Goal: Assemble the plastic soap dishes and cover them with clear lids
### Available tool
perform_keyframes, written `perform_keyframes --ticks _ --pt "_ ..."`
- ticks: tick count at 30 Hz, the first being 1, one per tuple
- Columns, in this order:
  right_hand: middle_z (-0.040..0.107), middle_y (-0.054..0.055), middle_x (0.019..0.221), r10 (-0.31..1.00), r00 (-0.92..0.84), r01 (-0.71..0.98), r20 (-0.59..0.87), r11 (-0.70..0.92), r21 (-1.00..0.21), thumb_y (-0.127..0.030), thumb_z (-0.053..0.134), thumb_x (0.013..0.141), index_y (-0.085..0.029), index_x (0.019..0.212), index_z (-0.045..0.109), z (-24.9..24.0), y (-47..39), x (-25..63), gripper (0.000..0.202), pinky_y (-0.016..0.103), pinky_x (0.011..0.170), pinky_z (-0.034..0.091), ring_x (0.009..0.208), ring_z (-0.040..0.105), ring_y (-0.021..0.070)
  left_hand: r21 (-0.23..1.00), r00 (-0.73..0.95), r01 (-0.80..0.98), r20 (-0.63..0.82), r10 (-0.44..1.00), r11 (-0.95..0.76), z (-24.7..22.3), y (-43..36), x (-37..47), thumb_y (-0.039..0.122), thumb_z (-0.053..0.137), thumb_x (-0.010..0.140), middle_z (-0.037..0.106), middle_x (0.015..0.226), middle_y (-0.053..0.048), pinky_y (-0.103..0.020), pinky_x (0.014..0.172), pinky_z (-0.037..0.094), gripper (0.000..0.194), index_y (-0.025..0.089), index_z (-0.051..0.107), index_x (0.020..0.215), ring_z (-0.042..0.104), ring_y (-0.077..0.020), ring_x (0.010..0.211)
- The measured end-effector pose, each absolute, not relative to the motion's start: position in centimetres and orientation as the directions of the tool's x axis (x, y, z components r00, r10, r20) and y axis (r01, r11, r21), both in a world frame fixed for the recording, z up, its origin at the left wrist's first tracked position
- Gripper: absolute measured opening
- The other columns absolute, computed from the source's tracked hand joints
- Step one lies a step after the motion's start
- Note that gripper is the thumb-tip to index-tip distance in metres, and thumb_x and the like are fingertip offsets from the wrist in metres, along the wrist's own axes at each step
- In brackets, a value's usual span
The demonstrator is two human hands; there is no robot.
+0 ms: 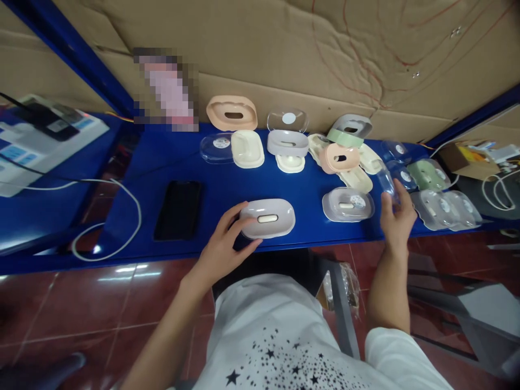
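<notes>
Near the front edge of a blue table (309, 219), left of centre, my left hand (223, 244) holds a pale grey oval dish (285, 216) by its left end. The thumb is at the near side, the fingers reach over the far rim, and one fingertip lies inside, close to a cream pill-shaped insert (267, 219) in the dish's middle. To the right, my right hand (396, 222) is narrowed around a clear plastic lid (385, 179), tilted beside other clear lids. Between my hands sits a lidded grey dish (331, 206); left of my left hand lies a black phone (179, 211).

Farther back are a peach dish (233, 104) leaning on the cardboard, a cream dish (247, 149) and a pile of mixed colours. A green dish (426, 176) is at the right.

As I judge it, the grey dish is best kept level and steady by its outer walls, with no push on the insert; the thin lid wants a light pinch at its edge, so it does not bend or snag its neighbours.

My left fingers hide the dish's left end. The lid's see-through outline blurs, so its exact contact with my fingertips is hard to trace. Label print is unreadable, and a pixelated patch (168, 92) masks something far left.
</notes>
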State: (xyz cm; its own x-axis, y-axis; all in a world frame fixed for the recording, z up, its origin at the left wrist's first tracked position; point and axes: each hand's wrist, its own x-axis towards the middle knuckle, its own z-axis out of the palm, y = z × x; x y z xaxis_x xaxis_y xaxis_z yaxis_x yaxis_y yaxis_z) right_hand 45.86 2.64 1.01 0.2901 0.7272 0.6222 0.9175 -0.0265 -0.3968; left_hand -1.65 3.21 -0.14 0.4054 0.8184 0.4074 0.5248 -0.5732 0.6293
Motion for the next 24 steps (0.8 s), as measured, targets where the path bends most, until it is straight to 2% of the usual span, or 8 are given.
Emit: perform_keyframes --ticks 2,4,6,8,11,18,24 --pt "0.06 0.017 0.161 0.744 0.206 0.915 0.636 0.083 -0.394 -0.047 0.057 0.111 -0.021 0.16 0.054 1.8 1.8 40.5 0.056 0.052 0.119 0.053 0.147 0.061 0.0311 0.656 0.388 0.526 0.381 0.839 -0.541 -0.1 3.2 -1.7 0.031 0.076 0.099 0.05 0.164 -0.01 -0.055 0.125 0.051 0.052 0.032 0.055 0.146 0.056 -0.0306 0.15" --pt "0.055 0.011 0.166 0.8 -0.029 0.897 0.6 0.286 -0.338 -0.039 0.06 0.11 -0.029 0.162 0.054 2.4 1.1 34.9 0.053 0.06 0.127 0.046 0.157 0.05 0.0328 0.676 0.374 0.525 0.364 0.853 -0.518 -0.1 3.1 -1.7 0.034 0.078 0.098 0.05 0.165 -0.011 -0.058 0.126 0.05 0.062 0.034 0.049 0.153 0.055 -0.0314 0.15" --pt "0.054 0.009 0.167 0.794 -0.253 0.809 0.552 0.487 -0.33 -0.033 0.062 0.109 -0.032 0.165 0.05 2.5 0.9 30.3 0.057 0.06 0.129 0.045 0.161 0.045 0.0314 0.683 0.36 0.525 0.363 0.86 -0.508 -0.2 3.1 -1.8 0.036 0.08 0.097 0.049 0.166 -0.011 -0.06 0.127 0.048 0.073 0.036 0.043 0.159 0.053 -0.0329 0.153" --pt "0.054 0.01 0.167 0.763 -0.398 0.722 0.51 0.603 -0.338 -0.03 0.062 0.109 -0.03 0.166 0.048 2.2 1.0 27.2 0.059 0.058 0.131 0.044 0.163 0.042 0.0303 0.678 0.354 0.528 0.371 0.859 -0.511 -0.4 3.2 -1.8 0.039 0.081 0.096 0.049 0.166 -0.012 -0.062 0.127 0.047 0.081 0.037 0.037 0.164 0.051 -0.034 0.154" --pt "0.053 0.012 0.169 0.738 -0.489 0.674 0.466 0.658 -0.335 -0.028 0.063 0.108 -0.026 0.167 0.047 1.5 1.4 25.3 0.061 0.058 0.133 0.041 0.165 0.038 0.0301 0.664 0.367 0.534 0.375 0.851 -0.523 -0.5 3.2 -1.9 0.042 0.081 0.097 0.049 0.166 -0.011 -0.062 0.125 0.049 0.082 0.04 0.036 0.166 0.052 -0.0345 0.153" --pt "0.048 0.012 0.172 0.711 -0.574 0.648 0.407 0.698 -0.305 -0.026 0.062 0.109 -0.028 0.171 0.041 1.5 1.7 25.6 0.065 0.061 0.135 0.037 0.167 0.034 0.0304 0.64 0.386 0.532 0.4 0.831 -0.555 -0.7 3.3 -2.1 0.043 0.079 0.098 0.046 0.167 -0.01 -0.062 0.127 0.047 0.077 0.042 0.04 0.165 0.052 -0.0347 0.154" --pt "0.048 0.007 0.173 0.686 -0.618 0.621 0.384 0.725 -0.297 -0.026 0.06 0.11 -0.035 0.172 0.035 1.6 2.1 26.3 0.068 0.063 0.135 0.036 0.168 0.031 0.0284 0.682 0.391 0.522 0.343 0.854 -0.513 -0.7 3.3 -2.1 0.045 0.077 0.099 0.049 0.168 -0.01 -0.059 0.125 0.05 0.066 0.038 0.048 0.158 0.053 -0.0325 0.154"
